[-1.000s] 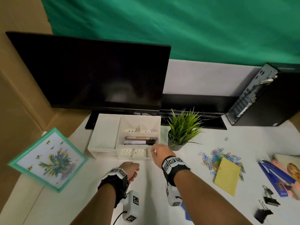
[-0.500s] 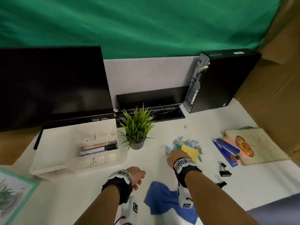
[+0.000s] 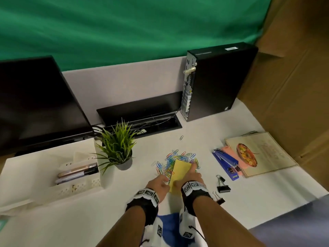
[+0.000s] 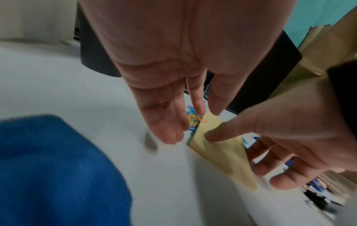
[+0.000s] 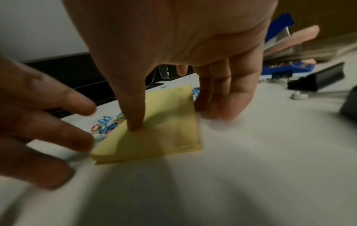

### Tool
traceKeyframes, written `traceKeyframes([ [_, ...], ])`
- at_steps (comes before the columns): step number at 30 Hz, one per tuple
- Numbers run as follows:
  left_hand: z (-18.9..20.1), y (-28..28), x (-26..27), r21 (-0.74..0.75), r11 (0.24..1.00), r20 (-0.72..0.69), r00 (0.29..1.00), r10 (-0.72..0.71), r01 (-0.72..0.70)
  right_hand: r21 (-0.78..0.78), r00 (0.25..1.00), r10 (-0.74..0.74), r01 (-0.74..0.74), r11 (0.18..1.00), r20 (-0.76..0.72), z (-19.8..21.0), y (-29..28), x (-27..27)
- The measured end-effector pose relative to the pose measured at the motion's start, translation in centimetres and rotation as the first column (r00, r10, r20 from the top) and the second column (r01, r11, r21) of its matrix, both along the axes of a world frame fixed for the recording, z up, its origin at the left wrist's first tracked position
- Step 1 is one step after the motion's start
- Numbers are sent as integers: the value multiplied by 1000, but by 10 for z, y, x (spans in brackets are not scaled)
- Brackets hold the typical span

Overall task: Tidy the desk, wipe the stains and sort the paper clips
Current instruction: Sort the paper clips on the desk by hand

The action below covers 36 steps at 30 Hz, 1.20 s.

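Note:
A yellow sticky-note pad [image 3: 179,172] lies on a heap of coloured paper clips [image 3: 170,161] on the white desk. My right hand [image 3: 185,174] grips the pad [image 5: 164,134]: its thumb presses the top near the left side and its fingers [image 5: 218,107] stand against the right edge. My left hand [image 3: 161,180] hovers at the pad's left edge with straight fingers [image 4: 170,131] and holds nothing. A blue cloth [image 3: 170,227] lies by my wrists, partly hidden.
A white organizer [image 3: 80,188] holding pens stands at the left, beside a potted plant [image 3: 119,148]. Right of the clips lie a blue stapler [image 3: 225,163], black binder clips [image 3: 222,187] and a book [image 3: 258,155]. Monitor [image 3: 35,104] and computer tower [image 3: 219,81] stand behind.
The view swung right from the organizer to the clip heap. My right hand left the organizer and took the yellow pad; my left hand came up to the pad's left edge.

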<state>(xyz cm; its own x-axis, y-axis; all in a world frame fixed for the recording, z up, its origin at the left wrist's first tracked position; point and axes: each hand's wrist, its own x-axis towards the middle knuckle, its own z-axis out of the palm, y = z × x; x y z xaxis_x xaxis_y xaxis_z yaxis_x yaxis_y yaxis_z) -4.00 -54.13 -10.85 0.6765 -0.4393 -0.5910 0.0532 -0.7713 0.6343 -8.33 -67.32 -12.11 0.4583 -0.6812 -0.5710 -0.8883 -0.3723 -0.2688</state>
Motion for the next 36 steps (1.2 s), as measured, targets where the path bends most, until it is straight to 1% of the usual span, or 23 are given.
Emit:
traceKeyframes([
  [1, -3, -2, -1, 6, 1000, -16, 1000, -3, 3, 20, 1000, -27, 27, 999, 9, -1, 0, 0],
  [4, -8, -7, -2, -39, 999, -89, 996, 30, -34, 100, 990, -123, 116, 988, 71, -4, -3, -1],
  [6, -9, -8, -3, -68, 996, -119, 992, 41, -49, 169, 982, -168, 152, 974, 85, -4, -6, -3],
  [10, -11, -11, -9, -132, 988, -134, 989, 62, -80, 254, 988, -149, 131, 958, 50, 2, -11, -6],
  [12, -10, -14, -13, -171, 978, -190, 978, 84, -117, 301, 976, -189, 149, 942, 110, 12, -9, -7],
  [14, -8, -19, -16, -196, 968, -231, 967, 110, -157, 310, 955, -224, 157, 938, 192, 24, -7, -9],
  [17, 1, -25, -19, -228, 942, -266, 947, 182, -245, 227, 933, -192, 124, 966, 304, 44, 1, -10],
  [20, 11, -24, -19, -281, 908, -322, 922, 215, -310, 155, 899, -95, 31, 987, 428, 63, 15, -8],
  [22, 16, -13, -15, -325, 872, -336, 907, 255, -365, 176, 874, -53, -38, 984, 483, 69, 27, -5],
  [25, 16, 18, -9, -406, 789, -362, 874, 325, -462, 299, 860, -42, -131, 945, 509, 67, 45, -2],
  [27, 13, 45, -7, -398, 794, -307, 882, 357, -460, 339, 885, 24, -203, 919, 464, 60, 60, -2],
  [29, 10, 79, -7, -366, 813, -237, 890, 390, -454, 309, 904, 192, -321, 895, 382, 52, 81, 2],
  [31, 7, 115, -5, -331, 807, -194, 872, 449, -489, 289, 885, 362, -442, 849, 292, 47, 104, 8],
  [33, 4, 153, -4, -299, 774, -170, 829, 533, -559, 281, 849, 480, -526, 803, 219, 45, 127, 16],
  [34, 3, 173, -4, -289, 753, -150, 805, 574, -591, 258, 818, 542, -575, 777, 192, 45, 138, 21],
  [36, 1, 212, -4, -267, 713, -110, 756, 646, -648, 176, 721, 676, -693, 699, 154, 43, 159, 35],
])
